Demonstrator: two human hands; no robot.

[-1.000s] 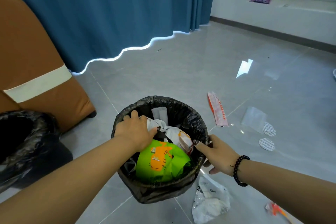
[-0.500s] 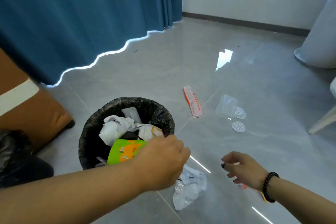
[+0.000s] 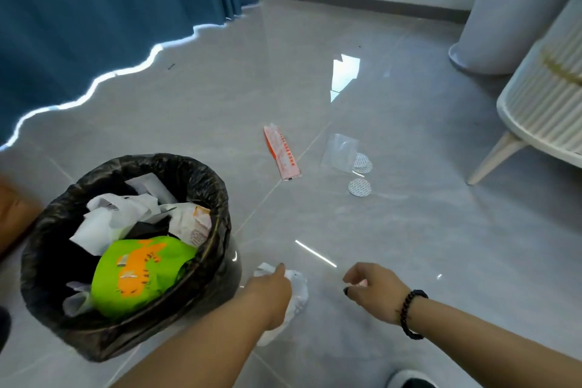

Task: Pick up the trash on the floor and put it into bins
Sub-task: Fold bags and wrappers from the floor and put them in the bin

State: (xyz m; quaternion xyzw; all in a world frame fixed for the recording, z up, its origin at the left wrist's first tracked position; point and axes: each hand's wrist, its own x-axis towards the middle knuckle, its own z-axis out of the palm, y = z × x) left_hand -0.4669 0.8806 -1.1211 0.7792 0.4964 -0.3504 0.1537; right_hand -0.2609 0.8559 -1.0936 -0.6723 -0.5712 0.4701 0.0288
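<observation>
A bin lined with a black bag stands at the lower left, full of white paper and a green and orange packet. Just right of it a crumpled white plastic bag lies on the grey floor. My left hand is down on this bag, fingers curled into it. Further right, my right hand, with a dark bead bracelet, curls its thumb and fingers round a small pale pink scrap at floor level. Most of the scrap is hidden.
Beyond the hands lie a long red and white wrapper, a clear plastic bag and two round foil seals. A white ribbed chair and a white cylinder stand at the right, a blue curtain at the left.
My left hand left the bin and came down onto the white bag. My right hand left the bin rim and dropped to the floor scrap. The view swung right.
</observation>
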